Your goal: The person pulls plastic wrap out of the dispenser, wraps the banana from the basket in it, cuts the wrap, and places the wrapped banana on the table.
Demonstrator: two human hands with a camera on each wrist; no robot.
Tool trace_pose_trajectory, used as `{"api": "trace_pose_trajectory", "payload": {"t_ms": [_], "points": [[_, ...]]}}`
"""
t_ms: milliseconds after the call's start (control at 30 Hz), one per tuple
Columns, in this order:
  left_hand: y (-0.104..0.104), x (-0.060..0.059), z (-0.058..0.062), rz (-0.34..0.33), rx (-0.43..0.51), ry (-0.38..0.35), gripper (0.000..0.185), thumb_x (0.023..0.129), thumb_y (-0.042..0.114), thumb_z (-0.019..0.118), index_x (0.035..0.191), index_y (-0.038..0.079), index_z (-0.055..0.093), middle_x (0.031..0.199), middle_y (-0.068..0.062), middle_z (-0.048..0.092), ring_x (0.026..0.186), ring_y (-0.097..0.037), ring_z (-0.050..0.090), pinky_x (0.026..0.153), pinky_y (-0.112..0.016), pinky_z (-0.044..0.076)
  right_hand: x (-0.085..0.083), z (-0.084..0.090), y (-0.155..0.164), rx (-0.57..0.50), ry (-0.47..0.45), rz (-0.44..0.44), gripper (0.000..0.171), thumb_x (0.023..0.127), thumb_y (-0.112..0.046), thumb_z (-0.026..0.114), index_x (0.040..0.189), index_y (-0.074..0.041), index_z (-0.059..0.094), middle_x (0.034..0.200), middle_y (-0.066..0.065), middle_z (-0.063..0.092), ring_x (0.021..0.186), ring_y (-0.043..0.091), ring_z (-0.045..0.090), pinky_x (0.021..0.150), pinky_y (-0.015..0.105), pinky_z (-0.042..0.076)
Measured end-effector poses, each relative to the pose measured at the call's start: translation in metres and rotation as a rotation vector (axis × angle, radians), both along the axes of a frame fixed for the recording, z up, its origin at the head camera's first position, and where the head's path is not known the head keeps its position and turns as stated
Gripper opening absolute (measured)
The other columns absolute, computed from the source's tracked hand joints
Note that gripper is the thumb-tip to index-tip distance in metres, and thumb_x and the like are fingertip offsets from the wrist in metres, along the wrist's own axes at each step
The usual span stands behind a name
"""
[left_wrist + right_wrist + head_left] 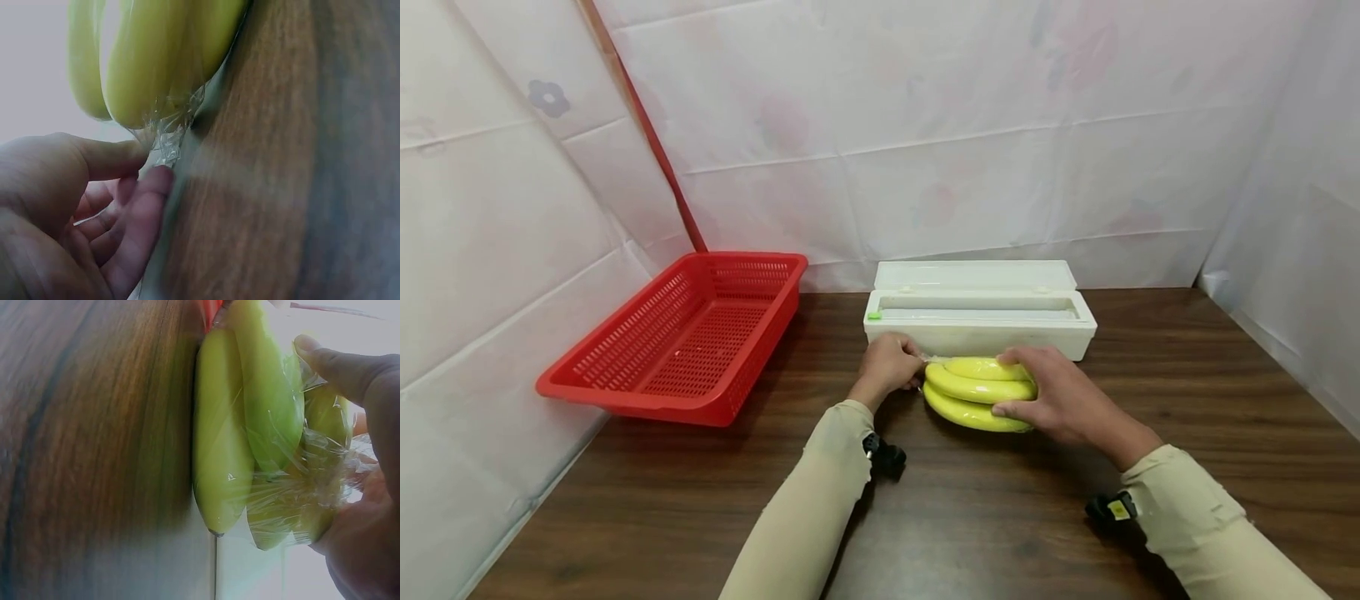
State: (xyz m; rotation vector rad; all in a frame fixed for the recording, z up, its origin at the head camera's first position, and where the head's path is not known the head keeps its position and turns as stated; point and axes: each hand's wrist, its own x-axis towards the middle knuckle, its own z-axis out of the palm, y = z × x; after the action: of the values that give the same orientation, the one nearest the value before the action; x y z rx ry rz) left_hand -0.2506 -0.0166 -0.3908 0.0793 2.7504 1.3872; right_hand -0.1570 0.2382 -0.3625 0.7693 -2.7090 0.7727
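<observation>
Bananas (977,392) lie on the dark wood surface (1000,517), just in front of the white wrap dispenser (977,321), lid up. Film already covers the fruit: wrinkles show clearly in the right wrist view.

Right hand (1060,400) cups the right end of the bunch, thumb on the near side, fingers (331,362) curled over the top, clamped on bananas + film. Left hand (887,367) is at the left end; thumb & fingers (147,200) are together, pinching the gathered tail of cling film (165,134) where it bunches past the tips.

Step in hand, as I read it: closing off the wrap at the left end. To do it well: keep the right hand firm so the bunch doesn't roll, pull the tail taut w/ the left hand, twist or fold it flat under the fruit so it clings to itself. Avoid tugging too hard, as thin film tears easily.

Red basket (688,342) sits well apart at left, tilted against the wall sheet.
</observation>
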Motion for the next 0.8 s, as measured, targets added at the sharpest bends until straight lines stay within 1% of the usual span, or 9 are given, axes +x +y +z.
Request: {"api": "trace_pose_trajectory", "payload": {"t_ms": [100,167,233,300,367,433,500,633,800], "points": [[-0.002,0.001,0.001,0.012,-0.002,0.034,0.014,0.085,0.010,0.075,0.072,0.010,0.070,0.060,-0.001,0.066,0.050,-0.012,0.063,0.049,-0.025,0.052,-0.001,0.000,-0.001,-0.001,0.004,0.009,0.060,0.082,-0.041,0.083,0.126,-0.007,0.061,0.116,0.008,0.061,0.108,0.029,0.053,0.086,0.049,0.044],[-0.002,0.002,0.000,-0.001,0.057,0.038,0.011,0.084,0.006,0.074,0.074,0.009,0.071,0.066,-0.002,0.066,0.054,-0.013,0.064,0.051,-0.026,0.053,-0.001,-0.001,0.000,-0.002,0.012,0.018,0.060,0.082,-0.041,0.083,0.126,-0.007,0.061,0.116,0.008,0.061,0.108,0.030,0.053,0.086,0.049,0.044],[-0.004,0.004,-0.002,-0.045,0.149,0.024,0.006,0.085,0.002,0.072,0.082,0.006,0.075,0.077,-0.005,0.067,0.062,-0.014,0.065,0.056,-0.027,0.056,0.000,-0.002,0.001,-0.005,0.020,0.029,0.059,0.081,-0.040,0.084,0.125,-0.008,0.061,0.117,0.007,0.061,0.109,0.030,0.053,0.087,0.050,0.044],[-0.005,0.004,-0.004,-0.108,0.231,-0.009,0.014,0.086,-0.003,0.068,0.093,0.004,0.078,0.090,-0.008,0.066,0.072,-0.016,0.066,0.061,-0.029,0.058,0.001,-0.003,0.002,-0.012,0.027,0.044,0.059,0.080,-0.039,0.085,0.124,-0.008,0.061,0.117,0.006,0.061,0.109,0.029,0.053,0.087,0.050,0.044],[-0.007,0.005,-0.006,-0.177,0.271,-0.051,0.022,0.089,-0.004,0.064,0.104,0.004,0.078,0.102,-0.009,0.066,0.080,-0.018,0.066,0.065,-0.032,0.059,0.002,-0.003,0.003,-0.022,0.029,0.060,0.059,0.079,-0.038,0.086,0.124,-0.009,0.061,0.119,0.006,0.061,0.110,0.029,0.053,0.089,0.050,0.044],[-0.010,0.006,-0.007,-0.236,0.264,-0.078,0.026,0.092,-0.003,0.060,0.110,0.005,0.077,0.111,-0.009,0.067,0.086,-0.019,0.066,0.068,-0.033,0.059,0.002,-0.004,0.004,-0.031,0.029,0.075,0.059,0.079,-0.037,0.086,0.124,-0.009,0.061,0.120,0.005,0.061,0.110,0.028,0.053,0.089,0.051,0.044],[-0.012,0.007,-0.007,-0.274,0.257,-0.094,0.027,0.093,-0.002,0.058,0.111,0.006,0.077,0.115,-0.008,0.068,0.089,-0.019,0.066,0.069,-0.034,0.059,0.002,-0.005,0.004,-0.040,0.032,0.088,0.059,0.079,-0.037,0.086,0.124,-0.009,0.060,0.121,0.005,0.061,0.111,0.028,0.053,0.090,0.051,0.044],[-0.017,0.006,-0.005,-0.316,0.274,-0.111,0.024,0.094,0.001,0.059,0.109,0.004,0.077,0.115,-0.008,0.069,0.092,-0.019,0.066,0.071,-0.036,0.059,0.001,-0.006,0.004,-0.057,0.043,0.110,0.058,0.080,-0.034,0.087,0.124,-0.008,0.060,0.122,0.007,0.060,0.113,0.028,0.053,0.091,0.052,0.044],[-0.020,0.007,-0.002,-0.376,0.286,-0.140,0.029,0.098,0.007,0.057,0.123,0.006,0.071,0.123,-0.006,0.067,0.098,-0.018,0.065,0.074,-0.036,0.058,0.002,-0.006,0.005,-0.074,0.060,0.122,0.061,0.076,-0.031,0.089,0.125,-0.009,0.060,0.125,0.006,0.060,0.114,0.026,0.053,0.092,0.051,0.045]]}}
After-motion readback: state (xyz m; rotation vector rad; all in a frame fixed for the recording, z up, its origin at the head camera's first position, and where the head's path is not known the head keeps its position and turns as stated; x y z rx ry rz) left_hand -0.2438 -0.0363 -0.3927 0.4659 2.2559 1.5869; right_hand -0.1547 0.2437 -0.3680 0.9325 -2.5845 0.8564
